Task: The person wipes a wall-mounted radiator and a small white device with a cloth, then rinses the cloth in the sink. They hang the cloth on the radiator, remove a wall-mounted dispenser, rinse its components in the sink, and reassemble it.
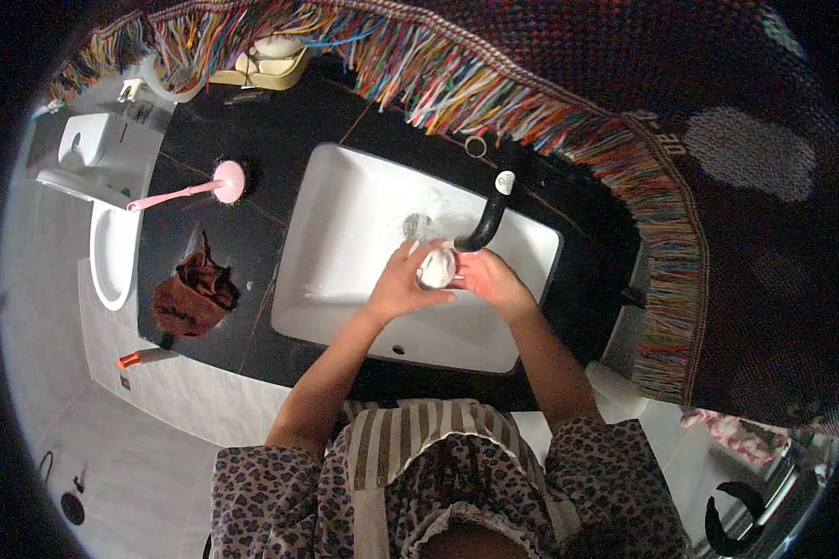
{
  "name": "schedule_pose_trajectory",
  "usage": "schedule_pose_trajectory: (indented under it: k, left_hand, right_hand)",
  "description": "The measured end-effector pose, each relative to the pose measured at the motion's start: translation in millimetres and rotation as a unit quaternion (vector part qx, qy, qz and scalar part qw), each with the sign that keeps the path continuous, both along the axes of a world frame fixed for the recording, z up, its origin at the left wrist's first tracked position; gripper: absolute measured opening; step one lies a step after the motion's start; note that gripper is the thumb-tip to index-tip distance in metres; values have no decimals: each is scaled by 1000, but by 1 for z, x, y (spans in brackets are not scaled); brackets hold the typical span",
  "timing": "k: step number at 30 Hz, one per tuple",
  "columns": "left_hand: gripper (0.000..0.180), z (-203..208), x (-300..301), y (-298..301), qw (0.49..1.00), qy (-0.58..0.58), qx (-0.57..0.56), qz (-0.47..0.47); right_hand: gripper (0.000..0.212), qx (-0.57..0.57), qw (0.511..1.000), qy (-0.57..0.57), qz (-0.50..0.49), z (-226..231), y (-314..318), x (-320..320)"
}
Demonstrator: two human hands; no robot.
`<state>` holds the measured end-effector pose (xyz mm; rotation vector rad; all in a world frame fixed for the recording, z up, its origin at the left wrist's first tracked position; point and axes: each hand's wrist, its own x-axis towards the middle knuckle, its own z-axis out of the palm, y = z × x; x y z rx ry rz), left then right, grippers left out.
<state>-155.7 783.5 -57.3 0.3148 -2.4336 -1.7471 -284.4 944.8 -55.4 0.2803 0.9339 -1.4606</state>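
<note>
Hands (403, 285) hold white object (436, 268) apart from sink edges (301, 233).

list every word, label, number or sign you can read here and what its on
None is readable.
White sticker on the black tap: dark marks, too small.
Fringed cloth: pale marks near its edge, too blurred.
Held white thing: no text visible.

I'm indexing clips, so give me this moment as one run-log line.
left hand: holding small white object | right hand: at its right side | black faucet: spout beside hands | white sink: beneath hands
</note>
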Motion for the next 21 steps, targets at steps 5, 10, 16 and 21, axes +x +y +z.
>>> schedule_pose_trajectory:
  k: [5, 10, 16, 21]
  left_hand:
    - [50, 9, 20, 21, 984, -126, -122, 26]
    - [46, 17, 38, 20, 989, -99, -112, 16]
    - [47, 18, 38, 13, 987, -114, -114, 20]
    - [48, 20, 32, 11, 989, -98, -105, 44]
  right_hand:
    - [35, 305, 763, 473, 318, -65, -2, -29]
    - [49, 172, 561, 712, 386, -88, -15, -14]
    - [45, 263, 525, 667, 458, -70, -54, -6]
    - [44, 261, 478, 695, 469, -83, -65, -12]
